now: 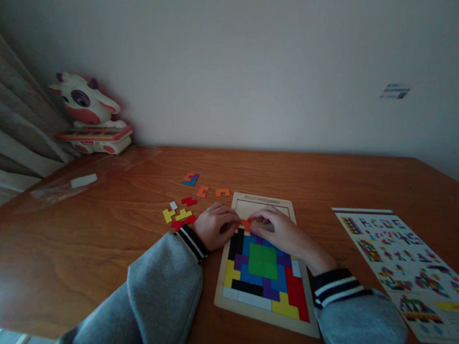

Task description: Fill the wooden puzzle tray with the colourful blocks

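Observation:
A wooden puzzle board lies on the table, its lower part filled with green, blue, red, yellow, black, white and purple pieces. At its upper left, an orange piece sits between both hands. My left hand reaches over the board's left edge, its fingers closed at the orange piece's left side. From the right, my right hand pinches the same piece's right end. Bare wood shows in the board's top part, partly covered by my right hand.
Loose red, yellow, white and orange pieces lie left of the board, with a blue-purple-orange cluster behind them. A printed pattern sheet is at the right. A cow toy stands back left, near a plastic bag.

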A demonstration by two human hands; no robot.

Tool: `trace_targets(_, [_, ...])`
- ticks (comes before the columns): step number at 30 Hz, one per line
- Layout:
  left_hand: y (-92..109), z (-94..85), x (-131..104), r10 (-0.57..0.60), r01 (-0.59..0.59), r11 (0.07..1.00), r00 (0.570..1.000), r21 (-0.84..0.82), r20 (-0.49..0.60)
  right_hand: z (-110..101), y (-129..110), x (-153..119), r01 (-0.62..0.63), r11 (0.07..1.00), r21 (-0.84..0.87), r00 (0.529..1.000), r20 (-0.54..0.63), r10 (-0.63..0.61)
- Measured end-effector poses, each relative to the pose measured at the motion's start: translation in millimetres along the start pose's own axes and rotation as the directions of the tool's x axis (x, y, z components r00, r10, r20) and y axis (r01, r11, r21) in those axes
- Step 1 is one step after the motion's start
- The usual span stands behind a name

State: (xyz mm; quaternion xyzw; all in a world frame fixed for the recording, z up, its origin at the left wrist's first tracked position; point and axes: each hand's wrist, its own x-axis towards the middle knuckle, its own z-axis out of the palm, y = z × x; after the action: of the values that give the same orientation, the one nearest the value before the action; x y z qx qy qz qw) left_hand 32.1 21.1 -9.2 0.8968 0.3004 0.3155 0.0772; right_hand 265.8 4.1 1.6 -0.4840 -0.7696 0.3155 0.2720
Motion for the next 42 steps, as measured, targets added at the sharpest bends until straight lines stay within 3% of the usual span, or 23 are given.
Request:
trace_targets(33, [12,-6.1,0,0.036,-0.041,0.995,0.998,0.094,0.057,6,0,0,0.040,0.992,-0.116,0.998,-0.041,-0.045])
trace_targets(38, [6,-6.9,0,-0.081,0.093,0.983,0.993,0.155,-0.085,5,-1,-1,0.025,0.996,-0.086,0.999,-0.021,-0.027])
trace_targets(42, [-17,-11.3,-4,-0.257,0.285,0.919,0.957,0.274,-0.134,5,-1,-1,0.032,0.997,-0.070,0.999,-0.019,-0.033])
